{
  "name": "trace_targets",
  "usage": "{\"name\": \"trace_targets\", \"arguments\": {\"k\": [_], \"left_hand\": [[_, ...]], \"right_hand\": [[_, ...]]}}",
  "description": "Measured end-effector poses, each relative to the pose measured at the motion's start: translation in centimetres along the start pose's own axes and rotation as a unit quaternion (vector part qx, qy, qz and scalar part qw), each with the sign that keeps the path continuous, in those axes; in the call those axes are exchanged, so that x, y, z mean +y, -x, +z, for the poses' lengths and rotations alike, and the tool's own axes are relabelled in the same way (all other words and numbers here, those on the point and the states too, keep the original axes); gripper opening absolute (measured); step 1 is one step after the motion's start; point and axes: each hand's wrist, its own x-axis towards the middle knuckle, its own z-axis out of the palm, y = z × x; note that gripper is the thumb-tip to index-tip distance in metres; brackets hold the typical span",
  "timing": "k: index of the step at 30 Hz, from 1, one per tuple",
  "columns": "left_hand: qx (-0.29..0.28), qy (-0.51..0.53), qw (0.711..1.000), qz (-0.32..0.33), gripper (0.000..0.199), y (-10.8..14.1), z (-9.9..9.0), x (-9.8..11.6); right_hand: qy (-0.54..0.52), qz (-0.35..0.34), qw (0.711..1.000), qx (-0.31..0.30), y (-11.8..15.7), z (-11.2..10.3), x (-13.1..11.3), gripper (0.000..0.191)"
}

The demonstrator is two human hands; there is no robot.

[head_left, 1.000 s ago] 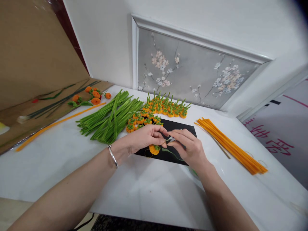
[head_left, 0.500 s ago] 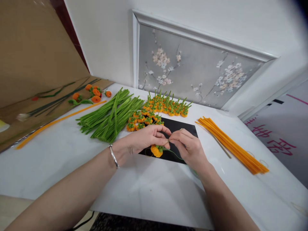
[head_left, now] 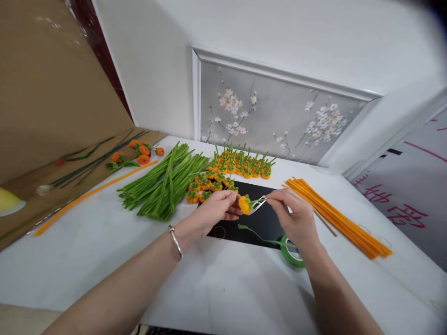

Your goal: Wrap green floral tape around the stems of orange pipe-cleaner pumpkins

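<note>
A small orange pumpkin (head_left: 245, 204) of fuzzy chenille stem, with a green top, hangs sideways above the black mat. My right hand (head_left: 291, 211) pinches the thin end of its pale green stem between thumb and fingertips. At the pumpkin's left side is my left hand (head_left: 221, 208), its thumb and fingers apart; whether they touch the pumpkin is unclear. A shiny metal tool (head_left: 257, 204), partly hidden, shows behind the stem. Beneath my right wrist lies a roll of green tape (head_left: 290, 253), its loose end stretched over the black mat (head_left: 256, 232).
Several finished pumpkins (head_left: 240, 163) stand in rows at the back. Left of them lies a pile of green chenille stems (head_left: 167, 181). Orange chenille stems (head_left: 342, 216) lie at right beside a thin stick (head_left: 324, 222). Orange flowers (head_left: 143, 151) rest on brown paper at far left.
The pumpkin has risen and moved right, its stem now in my right hand alone. My hands have drawn apart, and the tape roll shows more. The view has tilted upward.
</note>
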Motion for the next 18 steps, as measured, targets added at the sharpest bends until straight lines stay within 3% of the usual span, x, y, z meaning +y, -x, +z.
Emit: {"name": "trace_targets", "arguments": {"k": [3,6,13,18], "left_hand": [[-0.086,-0.029,0.996,-0.005,0.029,0.4,1.2,-1.0],[-0.18,-0.058,0.982,-0.005,0.027,1.1,2.2,-1.7],[-0.176,-0.059,0.983,0.003,0.021,1.5,2.5,-2.3],[-0.165,-0.039,0.985,0.021,0.017,1.2,2.3,-2.7]], "right_hand": [[0.031,0.041,0.998,0.047,-0.3,-0.8,0.4,0.011],[0.067,0.049,0.995,0.055,-0.8,-0.9,0.5,0.012],[0.16,-0.008,0.985,-0.068,-4.4,0.3,0.9,0.016],[0.293,-0.02,0.944,-0.15,-7.5,2.1,1.3,0.018]]}}
